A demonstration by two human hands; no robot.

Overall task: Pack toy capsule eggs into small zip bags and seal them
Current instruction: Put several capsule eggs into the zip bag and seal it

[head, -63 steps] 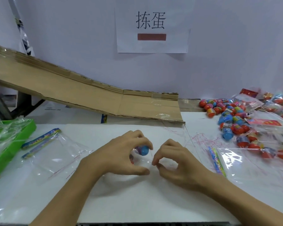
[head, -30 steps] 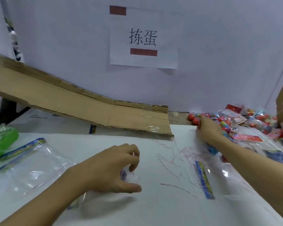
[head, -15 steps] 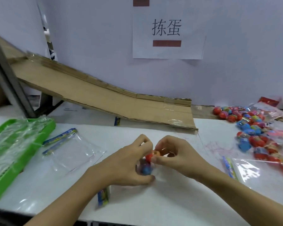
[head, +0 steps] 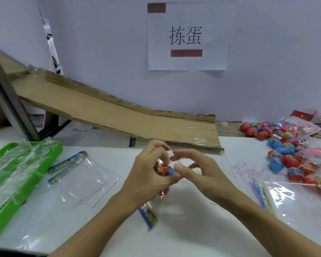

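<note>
My left hand (head: pixel 146 175) grips a small clear zip bag (head: pixel 160 193) at the table's centre, with red and blue capsule eggs (head: pixel 166 169) inside it between my fingers. The bag's colourful header strip (head: pixel 148 216) hangs below my wrist. My right hand (head: pixel 202 171) is just right of the eggs, thumb touching the blue one, fingers loosely curved and blurred. A pile of loose red and blue eggs (head: pixel 283 154) lies at the right.
A green basket (head: pixel 11 182) lined with plastic stands at the left edge. Empty zip bags (head: pixel 82 177) lie left of my hands, and more bags (head: pixel 285 197) at the right. A cardboard ramp (head: pixel 119 115) slopes down along the back wall.
My right hand reached to the egg pile, came back with a red egg and brought it to the bag in my left hand. It now loosens beside the eggs.
</note>
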